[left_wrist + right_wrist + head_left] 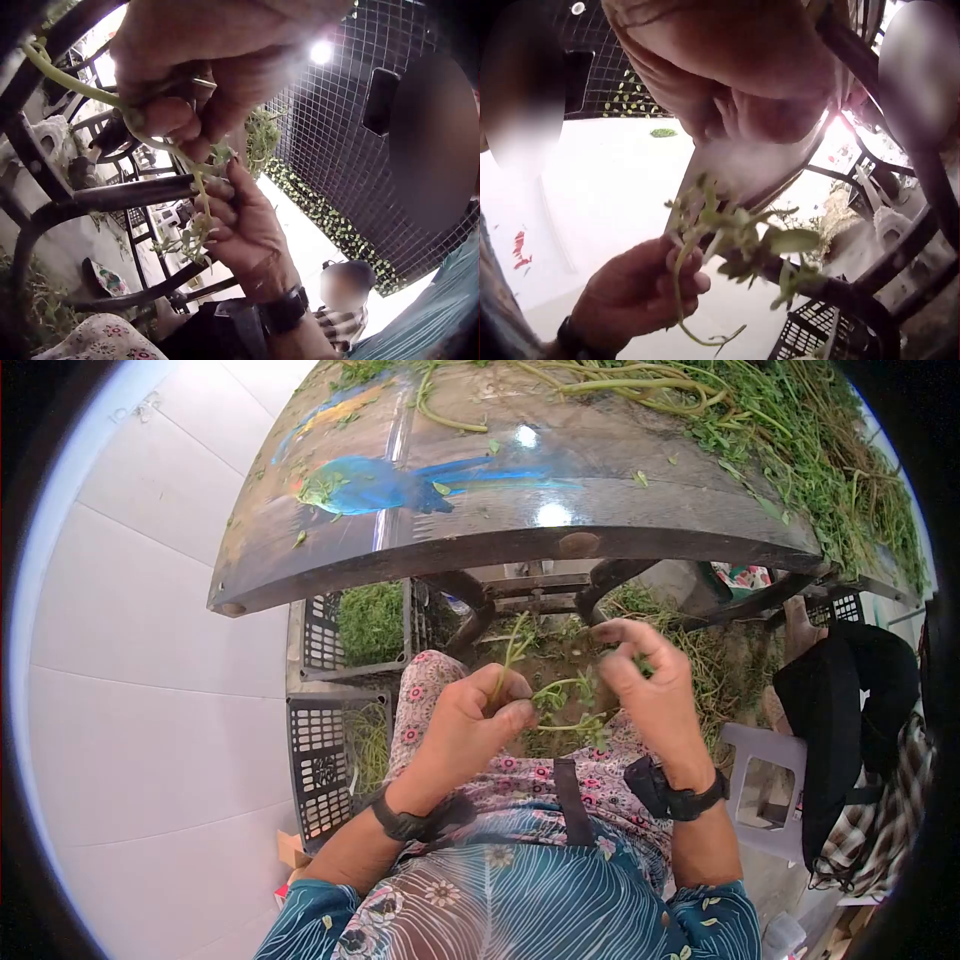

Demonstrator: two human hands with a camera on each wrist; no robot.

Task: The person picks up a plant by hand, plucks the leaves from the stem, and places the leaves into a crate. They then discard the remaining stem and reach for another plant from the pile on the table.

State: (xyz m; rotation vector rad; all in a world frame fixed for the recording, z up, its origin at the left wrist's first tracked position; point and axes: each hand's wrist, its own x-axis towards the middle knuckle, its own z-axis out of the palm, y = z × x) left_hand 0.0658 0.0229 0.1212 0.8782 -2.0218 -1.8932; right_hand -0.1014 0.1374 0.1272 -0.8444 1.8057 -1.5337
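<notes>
My left hand [475, 715] pinches a thin green plant stem [512, 645] between thumb and fingers, over the lap. Leafy sprigs [585, 690] stick out from this hand toward the right. My right hand [655, 680] is beside them, its thumb tip close to the leaves, with a gap between thumb and bent forefinger. In the left wrist view the stem [79, 90] runs through the left fingers, and the right hand [251, 232] overlaps its leafy end. The right wrist view shows the leaves [742, 232] below the right hand [735, 67], whose fingertips are partly hidden.
A glossy table [620, 510] with a parrot picture curves ahead, heaped with greens [820, 470] at right. Black crates [320, 770] stand at left, one holding cut greens [372, 622]. Stems [715, 660] litter the floor. A grey plastic stool [735, 770] stands at right, near dark cloth [845, 710].
</notes>
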